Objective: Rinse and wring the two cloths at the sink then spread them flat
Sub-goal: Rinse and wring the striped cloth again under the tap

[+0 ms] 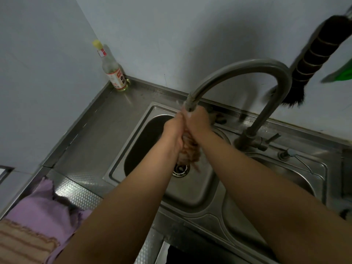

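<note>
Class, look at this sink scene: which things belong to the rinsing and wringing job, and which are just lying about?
Part of the job:
orange cloth, gripped by the left hand and right hand
purple cloth on the counter
tap
sink

Lying about:
bottle in the corner
brush on the wall
striped cloth

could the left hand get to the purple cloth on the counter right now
Probably not at once: the left hand grips the orange cloth with the right hand. Once freed, nothing blocks the purple cloth.
</note>
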Tool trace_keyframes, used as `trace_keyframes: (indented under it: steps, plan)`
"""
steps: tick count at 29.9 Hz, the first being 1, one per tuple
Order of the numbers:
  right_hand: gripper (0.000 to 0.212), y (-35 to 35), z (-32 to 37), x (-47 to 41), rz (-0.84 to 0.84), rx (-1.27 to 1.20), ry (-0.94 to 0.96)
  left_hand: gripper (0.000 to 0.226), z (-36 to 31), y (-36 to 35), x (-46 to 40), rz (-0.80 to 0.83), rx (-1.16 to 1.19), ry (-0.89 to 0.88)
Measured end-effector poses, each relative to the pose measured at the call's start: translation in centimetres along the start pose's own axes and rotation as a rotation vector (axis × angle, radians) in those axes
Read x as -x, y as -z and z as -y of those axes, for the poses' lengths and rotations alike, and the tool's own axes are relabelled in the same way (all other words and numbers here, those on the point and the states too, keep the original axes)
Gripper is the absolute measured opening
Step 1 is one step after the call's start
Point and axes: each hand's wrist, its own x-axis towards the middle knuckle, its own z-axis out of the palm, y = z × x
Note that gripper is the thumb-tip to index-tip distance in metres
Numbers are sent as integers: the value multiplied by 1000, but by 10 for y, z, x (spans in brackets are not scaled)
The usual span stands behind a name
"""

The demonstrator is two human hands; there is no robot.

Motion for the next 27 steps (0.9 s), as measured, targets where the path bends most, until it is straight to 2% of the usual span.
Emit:
trace_keyframes:
  steps: [2,5,8,10,12,15,18,20,22,24,25,27]
  plan:
    - [25,-6,0,0,-28,-7,8,29,0,2,-1,0,0,-8]
    - [38,-22,1,15,-4,32,8,31,-5,9,-6,-20,-11,-68]
    - [34,-8,-12,-7,-35,142,29,44,0,3,8,112,-21,65]
    - [28,1,-20,-31,1,227,4,48,3,6,12,237,-135,101]
    - [29,3,-24,-45,120,291,-27,50,-5,23,11,342,-442,25]
    - [36,13,-20,-50,290,214,-45,29,-24,48,9,561,-1017,-22]
    - [29,33,-16,-40,590,166,-46,41,-41,59,6,534,-1296,-45]
    - [28,41,-16,-30,855,237,-34,49,-52,62,4,481,-1346,-74]
    - [25,45,-15,-23,973,375,-10,50,-66,68,3,491,-1310,-33]
    - [9,53,-16,-24,903,497,52,45,-75,76,2,534,-1289,-22]
    - [1,57,-18,-26,860,475,51,41,-75,81,-1,535,-1280,-49]
    - [11,62,-21,-28,781,228,-38,40,-70,90,-6,499,-1182,-122]
